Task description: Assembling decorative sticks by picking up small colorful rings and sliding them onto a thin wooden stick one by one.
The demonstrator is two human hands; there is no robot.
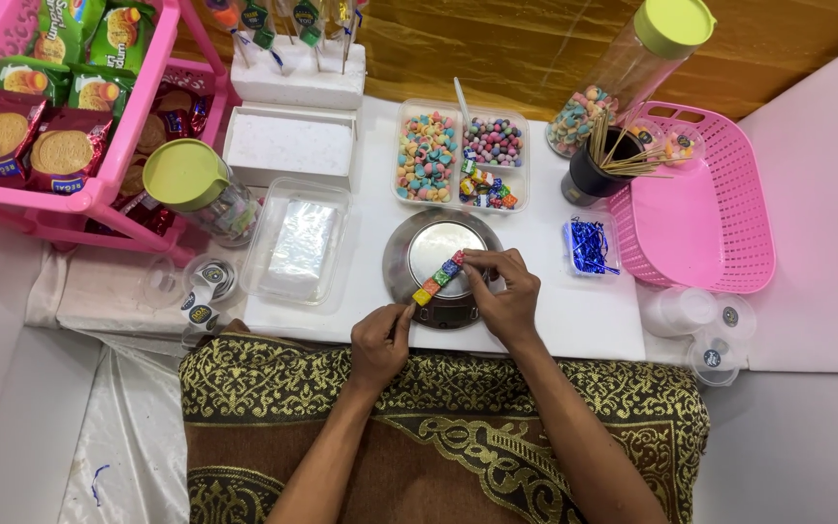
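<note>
Holding a skewer (438,277) of coloured cubes over the scale (443,267), long axis slanting from lower left up to upper right. Left hand (380,344) pinched on the lower end, right hand (504,291) pinched on the top cube. Behind: divided tray (462,155) of mixed candies, cup (589,175) of sticks, small tub (589,247) of blue strips, pink basket (720,213) right, tipped jars.

- Pink basket (729,243), far right, beside a dark cup of wooden skewers (594,170).
- Green-lidded jar (201,189) lying tilted, left.
- Pink rack (99,194) holding biscuit packets (60,150).
- Small tray of blue foil strips (590,246).
</note>
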